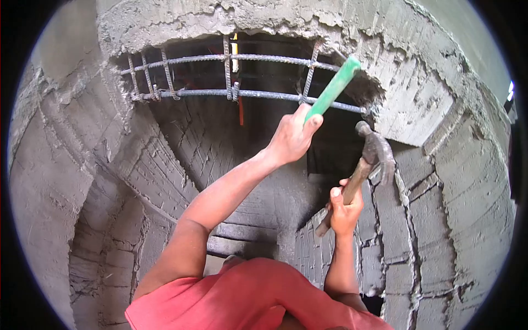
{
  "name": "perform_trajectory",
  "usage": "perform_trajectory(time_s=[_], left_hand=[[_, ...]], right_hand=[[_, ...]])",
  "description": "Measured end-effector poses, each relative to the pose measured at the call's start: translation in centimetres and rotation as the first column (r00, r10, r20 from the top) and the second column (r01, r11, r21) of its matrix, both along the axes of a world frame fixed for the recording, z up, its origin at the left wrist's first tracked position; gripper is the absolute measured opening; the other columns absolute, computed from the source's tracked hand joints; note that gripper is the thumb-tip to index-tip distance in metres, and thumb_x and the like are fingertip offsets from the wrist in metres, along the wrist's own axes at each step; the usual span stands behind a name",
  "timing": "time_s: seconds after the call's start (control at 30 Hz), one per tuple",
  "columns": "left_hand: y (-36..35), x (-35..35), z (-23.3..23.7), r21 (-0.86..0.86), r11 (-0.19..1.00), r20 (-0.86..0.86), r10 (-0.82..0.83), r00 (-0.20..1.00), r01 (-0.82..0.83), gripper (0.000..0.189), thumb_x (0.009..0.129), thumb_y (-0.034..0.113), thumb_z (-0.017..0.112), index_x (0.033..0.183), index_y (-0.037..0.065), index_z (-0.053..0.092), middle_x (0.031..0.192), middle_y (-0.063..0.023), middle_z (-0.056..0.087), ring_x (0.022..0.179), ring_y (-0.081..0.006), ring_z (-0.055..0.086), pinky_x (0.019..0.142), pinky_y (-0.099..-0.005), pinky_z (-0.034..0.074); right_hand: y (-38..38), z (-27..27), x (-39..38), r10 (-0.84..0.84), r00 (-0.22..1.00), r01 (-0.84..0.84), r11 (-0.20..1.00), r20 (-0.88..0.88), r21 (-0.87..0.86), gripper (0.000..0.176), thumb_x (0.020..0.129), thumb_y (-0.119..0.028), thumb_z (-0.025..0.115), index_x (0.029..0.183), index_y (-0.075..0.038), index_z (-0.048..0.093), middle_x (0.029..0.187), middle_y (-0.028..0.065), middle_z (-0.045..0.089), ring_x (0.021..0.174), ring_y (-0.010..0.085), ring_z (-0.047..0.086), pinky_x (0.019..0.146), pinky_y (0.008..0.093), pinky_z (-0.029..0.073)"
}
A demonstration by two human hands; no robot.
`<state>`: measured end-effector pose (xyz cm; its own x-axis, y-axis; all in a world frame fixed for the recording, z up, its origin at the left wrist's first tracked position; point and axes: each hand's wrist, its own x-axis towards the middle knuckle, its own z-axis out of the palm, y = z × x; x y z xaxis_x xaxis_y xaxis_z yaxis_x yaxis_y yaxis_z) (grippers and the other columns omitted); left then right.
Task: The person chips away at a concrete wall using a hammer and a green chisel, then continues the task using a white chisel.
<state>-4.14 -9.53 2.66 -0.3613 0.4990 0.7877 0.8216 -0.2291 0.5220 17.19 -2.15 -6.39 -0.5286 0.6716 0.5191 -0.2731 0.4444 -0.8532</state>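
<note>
My left hand (294,135) is closed around a green chisel (334,88), a straight bar slanting up to the right. Its upper end lies in front of the broken concrete edge (360,41); whether it touches cannot be made out. Lower and to the right, my right hand (346,210) grips the wooden handle of a claw hammer (377,151). The worn metal head is up, apart from the chisel, below the right end of the opening. Behind the chisel, ribbed steel bars (264,95) cross the opening.
Rough grey mortar walls (49,181) curve around on both sides. Block courses with open joints (410,225) stand at the right. Short cross bars (227,66) tie the long bars together. A dark cavity lies behind them, with a thin orange strip (241,113) hanging there.
</note>
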Motion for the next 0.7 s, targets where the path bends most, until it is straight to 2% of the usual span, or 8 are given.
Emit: perform_trajectory(time_s=[0.07,0.23,0.3,0.37,0.4,0.43,0.6,0.7], left_hand=[[0.7,-0.2,0.8,0.040,0.998,0.050,-0.059,0.997,0.057,0.059,0.102,0.058,0.038,0.094,0.000,0.048,0.058,-0.0095,0.047,0.049,-0.0242,0.052,0.050,-0.0372,0.040],[0.9,0.4,1.1,0.080,0.992,0.111,-0.110,0.988,0.101,0.065,0.100,0.064,0.033,0.098,0.001,0.050,0.056,-0.0088,0.047,0.051,-0.0238,0.053,0.053,-0.0374,0.042],[0.4,0.5,1.4,0.072,0.990,0.142,-0.127,0.982,0.118,0.065,0.100,0.064,0.034,0.098,0.001,0.050,0.057,-0.0091,0.047,0.052,-0.0244,0.054,0.053,-0.0384,0.043],[0.0,0.7,1.4,0.033,0.994,0.185,-0.106,0.977,0.101,0.061,0.101,0.060,0.035,0.097,0.001,0.050,0.058,-0.0131,0.051,0.055,-0.0306,0.058,0.055,-0.0425,0.044],[-0.2,0.9,1.5,0.041,0.993,0.187,-0.113,0.976,0.107,0.061,0.101,0.060,0.035,0.097,0.001,0.050,0.058,-0.0131,0.051,0.055,-0.0306,0.058,0.055,-0.0425,0.044],[-0.4,0.9,1.8,0.041,0.995,0.183,-0.102,0.978,0.097,0.060,0.102,0.059,0.036,0.097,0.001,0.051,0.059,-0.0158,0.052,0.056,-0.0348,0.059,0.055,-0.0438,0.044],[-0.5,-0.2,2.5,0.081,0.993,0.141,-0.099,0.985,0.089,0.054,0.103,0.053,0.039,0.096,0.001,0.052,0.064,-0.0224,0.055,0.065,-0.0459,0.060,0.056,-0.0480,0.044],[-1.7,-0.4,3.0,0.008,0.997,0.157,-0.079,0.984,0.078,0.051,0.104,0.049,0.041,0.094,0.001,0.052,0.065,-0.0229,0.054,0.067,-0.0474,0.059,0.057,-0.0482,0.044]], right_hand=[[-1.0,1.0,0.7,0.110,0.981,-0.136,0.977,-0.163,-0.163,0.043,0.093,-0.036,0.069,0.109,0.000,0.051,0.071,0.0013,0.053,0.052,0.0082,0.049,0.050,0.0236,0.041],[-2.5,4.3,2.9,0.192,0.922,-0.213,0.977,-0.336,-0.027,0.060,0.096,-0.056,0.055,0.118,-0.001,0.044,0.075,0.0051,0.049,0.056,0.0125,0.047,0.052,0.0256,0.044],[-3.4,8.4,3.4,0.108,0.874,-0.089,0.994,-0.475,0.063,0.059,0.094,-0.051,0.063,0.129,-0.007,0.046,0.078,0.0047,0.054,0.066,0.0140,0.052,0.054,0.0280,0.046],[-1.7,12.4,5.9,0.364,0.738,-0.301,0.931,-0.568,0.206,0.049,0.093,-0.042,0.065,0.131,-0.014,0.051,0.097,0.0053,0.055,0.074,0.0192,0.055,0.063,0.0337,0.050],[-3.3,16.9,5.7,0.403,0.756,-0.095,0.848,-0.516,0.522,0.046,0.095,-0.045,0.061,0.127,-0.013,0.053,0.094,0.0054,0.054,0.075,0.0215,0.055,0.066,0.0364,0.050],[-5.2,19.7,6.2,0.213,0.754,0.218,0.811,-0.621,0.543,0.043,0.097,-0.047,0.057,0.123,-0.013,0.056,0.088,0.0048,0.053,0.074,0.0213,0.055,0.069,0.0414,0.050],[-6.7,24.7,7.7,0.451,0.322,0.398,0.734,-0.833,0.551,0.044,0.091,-0.059,0.051,0.072,-0.020,0.051,0.066,-0.0050,0.042,0.056,0.0146,0.043,0.058,0.0359,0.044],[-5.0,19.5,-0.8,0.265,0.598,0.379,0.738,-0.756,0.559,0.044,0.098,-0.046,0.047,0.070,-0.013,0.046,0.066,0.0007,0.050,0.050,0.0175,0.049,0.052,0.0322,0.047]])
